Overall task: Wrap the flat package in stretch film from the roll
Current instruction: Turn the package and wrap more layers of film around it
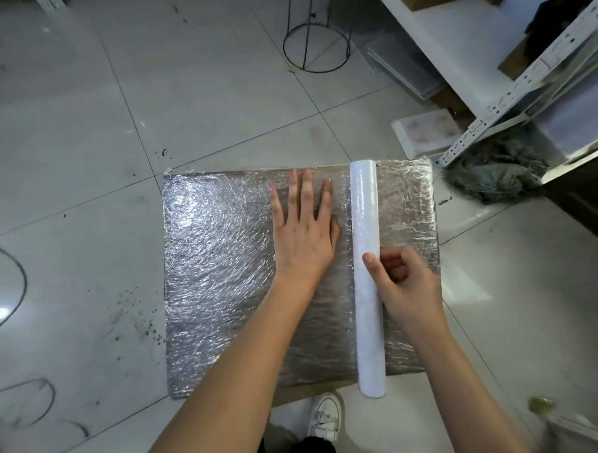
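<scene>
Left hand (302, 226) lies flat, fingers spread, pressing the grey flat package (221, 281) on the tiled floor (81, 133); just right of it, the long white stretch-film roll (365, 223) lies on the package, right hand (401, 280) gripping its side.

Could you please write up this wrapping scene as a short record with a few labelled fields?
surface: tiled floor
package: lies flat on the floor, top face covered in wrinkled film
roll: lies across the package, near its right side, running from far edge to near edge
left hand: flat on the package, fingers spread, just left of the roll
right hand: grips the roll at its middle, thumb on top
nearby: wire stand, metal shelf, shoe
</scene>
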A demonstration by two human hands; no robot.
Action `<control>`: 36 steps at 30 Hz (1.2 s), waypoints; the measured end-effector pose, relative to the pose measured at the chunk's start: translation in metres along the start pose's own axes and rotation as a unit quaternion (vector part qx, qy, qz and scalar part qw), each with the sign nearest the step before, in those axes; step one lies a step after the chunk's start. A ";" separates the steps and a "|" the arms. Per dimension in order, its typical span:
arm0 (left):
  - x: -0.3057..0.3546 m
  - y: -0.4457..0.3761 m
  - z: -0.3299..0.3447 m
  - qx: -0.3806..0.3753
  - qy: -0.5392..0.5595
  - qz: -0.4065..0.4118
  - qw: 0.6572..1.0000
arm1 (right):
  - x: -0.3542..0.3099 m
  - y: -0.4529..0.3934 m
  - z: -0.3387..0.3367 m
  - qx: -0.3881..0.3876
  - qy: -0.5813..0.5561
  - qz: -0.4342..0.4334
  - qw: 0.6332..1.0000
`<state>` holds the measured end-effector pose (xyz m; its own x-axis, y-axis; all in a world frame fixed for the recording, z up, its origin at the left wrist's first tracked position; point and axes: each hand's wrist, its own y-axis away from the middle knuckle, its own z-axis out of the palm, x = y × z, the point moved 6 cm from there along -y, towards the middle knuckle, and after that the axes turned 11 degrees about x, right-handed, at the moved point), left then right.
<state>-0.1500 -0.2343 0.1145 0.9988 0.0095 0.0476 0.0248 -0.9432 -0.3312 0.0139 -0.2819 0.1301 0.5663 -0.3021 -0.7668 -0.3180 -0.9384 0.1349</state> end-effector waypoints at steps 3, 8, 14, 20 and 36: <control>0.011 0.003 -0.009 0.058 0.040 -0.038 0.997 | 0.002 -0.005 0.000 -0.007 0.000 -0.008 1.000; 0.033 0.032 -0.004 0.063 0.110 -0.005 0.992 | 0.006 -0.011 0.001 -0.011 0.022 -0.027 0.999; 0.030 0.033 0.006 0.024 0.116 -0.023 0.993 | -0.013 0.005 0.003 -0.020 0.194 -0.117 0.974; 0.027 0.030 0.000 0.046 0.115 -0.025 0.992 | -0.008 0.013 0.008 -0.055 0.198 -0.116 0.972; 0.045 0.113 -0.002 0.034 0.140 -0.005 0.990 | -0.005 0.037 0.006 0.011 0.273 -0.142 0.951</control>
<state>-0.1023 -0.3409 0.0814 0.9482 -0.0814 0.3070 0.0475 -0.9193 -0.3906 -0.0055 -0.3141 0.1350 0.9405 -0.0851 -0.3289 -0.1061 -0.9933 -0.0464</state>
